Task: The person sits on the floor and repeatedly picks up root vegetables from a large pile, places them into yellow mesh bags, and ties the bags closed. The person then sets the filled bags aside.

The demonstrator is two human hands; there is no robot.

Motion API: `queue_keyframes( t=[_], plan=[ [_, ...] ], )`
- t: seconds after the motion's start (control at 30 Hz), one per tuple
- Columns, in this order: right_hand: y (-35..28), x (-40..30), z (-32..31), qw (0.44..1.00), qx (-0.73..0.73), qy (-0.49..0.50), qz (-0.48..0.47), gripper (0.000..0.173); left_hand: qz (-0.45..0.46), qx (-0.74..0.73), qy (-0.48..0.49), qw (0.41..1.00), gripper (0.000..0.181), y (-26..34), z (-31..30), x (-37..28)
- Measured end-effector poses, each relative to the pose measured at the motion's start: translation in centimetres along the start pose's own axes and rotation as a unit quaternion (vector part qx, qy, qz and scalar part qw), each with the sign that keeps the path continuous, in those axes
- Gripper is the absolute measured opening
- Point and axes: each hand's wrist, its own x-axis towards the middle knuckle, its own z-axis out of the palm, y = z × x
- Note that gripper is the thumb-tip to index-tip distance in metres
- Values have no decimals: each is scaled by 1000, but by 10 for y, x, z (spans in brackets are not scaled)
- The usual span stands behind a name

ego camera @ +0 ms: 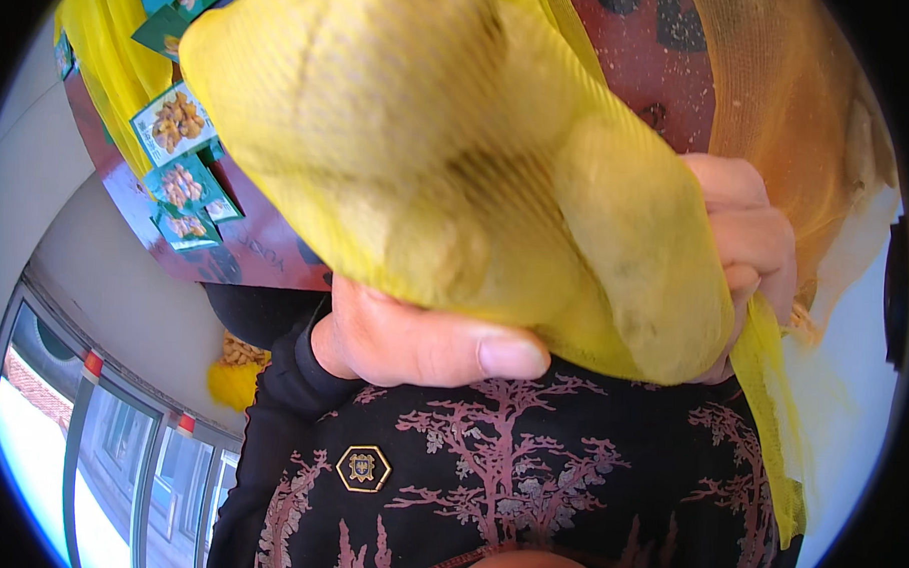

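A filled yellow mesh bag (459, 156) is held up close to the camera, above a red table. Lumpy, pale pieces show through its netting; their kind is too blurred to tell. My left hand (430, 343) supports the bag from beneath, its thumb lying along the lower edge. At the bag's right end my right hand (756, 249) has its fingers curled around the gathered mesh. A loose yellow mesh tail (772, 423) hangs down below that hand. The bag hides most of my left fingers.
Printed cards with food pictures (184, 184) lie on the red table (268, 251) at the left, by a stack of yellow mesh (117, 62). Orange mesh (776, 92) is at the right. Lower left, a yellow bag (237, 381) with peanut-like pieces stands near windows.
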Motion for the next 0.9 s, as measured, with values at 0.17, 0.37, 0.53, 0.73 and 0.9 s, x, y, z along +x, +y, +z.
queue_keyframes(
  t=[0.17, 0.37, 0.53, 0.73, 0.9],
  plan=[
    [-24, -1, -11, 992, 19, -38, 115, 41, 17, -20, 26, 999, 31, 3, 17, 8],
    [-28, -6, 12, 987, 45, 46, 149, 44, 39, 161, -26, 986, 42, 1, 0, 9],
    [-7, -8, 10, 993, 68, 67, 64, 42, 41, 104, 0, 994, 22, 5, 13, 10],
    [-13, -13, 1, 998, -1, 36, 51, 42, 25, -5, -29, 999, 34, 8, 10, 12],
    [-19, -11, 3, 998, -21, 17, 53, 45, -1, 6, -11, 1000, 34, 13, 8, 11]
  ],
)
